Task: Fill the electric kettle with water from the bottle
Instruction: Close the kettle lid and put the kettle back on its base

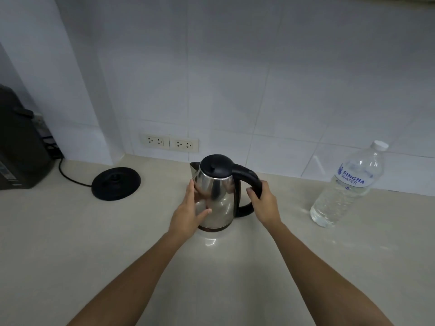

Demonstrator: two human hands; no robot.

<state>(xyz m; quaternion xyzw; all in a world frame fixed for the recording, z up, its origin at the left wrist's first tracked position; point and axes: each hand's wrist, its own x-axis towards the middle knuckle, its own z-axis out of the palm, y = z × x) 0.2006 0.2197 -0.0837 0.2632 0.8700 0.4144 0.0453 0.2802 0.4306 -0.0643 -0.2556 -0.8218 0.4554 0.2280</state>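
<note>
A stainless steel electric kettle [219,198] with a black lid and black handle stands upright on the pale counter, off its base, lid down. My right hand [262,203] is wrapped around the handle. My left hand [189,209] rests flat against the kettle's left side, fingers spread. A clear plastic water bottle [346,187] with a white cap and blue label stands capped to the right, apart from both hands. The black round kettle base [116,183] lies to the left with its cord running off left.
A dark appliance [18,147] stands at the far left edge. Two double wall sockets [169,142] sit low on the tiled wall behind the kettle. A white pillar juts out at the back left. The counter [70,243] stretches wide in front.
</note>
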